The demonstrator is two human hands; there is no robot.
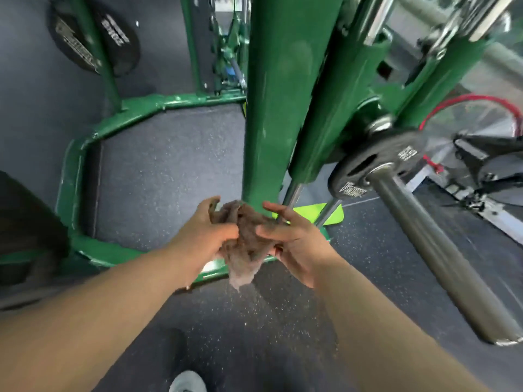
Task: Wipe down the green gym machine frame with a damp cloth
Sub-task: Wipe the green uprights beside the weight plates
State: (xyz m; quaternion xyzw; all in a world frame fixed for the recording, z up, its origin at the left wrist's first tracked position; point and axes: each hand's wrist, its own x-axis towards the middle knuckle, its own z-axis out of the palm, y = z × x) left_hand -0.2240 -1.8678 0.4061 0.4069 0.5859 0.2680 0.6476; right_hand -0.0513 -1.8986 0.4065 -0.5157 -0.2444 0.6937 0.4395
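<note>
A thick green upright post [268, 108] of the gym machine frame rises in the middle of the view. A crumpled brown cloth [244, 250] hangs between both hands just in front of the post's lower end. My left hand [205, 236] grips the cloth's left side with curled fingers. My right hand [294, 244] holds its right side, thumb pressed on the cloth and fingers reaching toward the post. The cloth's lower tip dangles free above the green base rail [85, 176].
A steel barbell sleeve [441, 250] with a black weight plate [365, 168] juts toward me at right. More plates [93, 41] hang on a green peg at top left. An exercise bike [486, 168] stands far right. Dark speckled rubber floor [169, 171] surrounds the frame; my shoe [188, 383] shows below.
</note>
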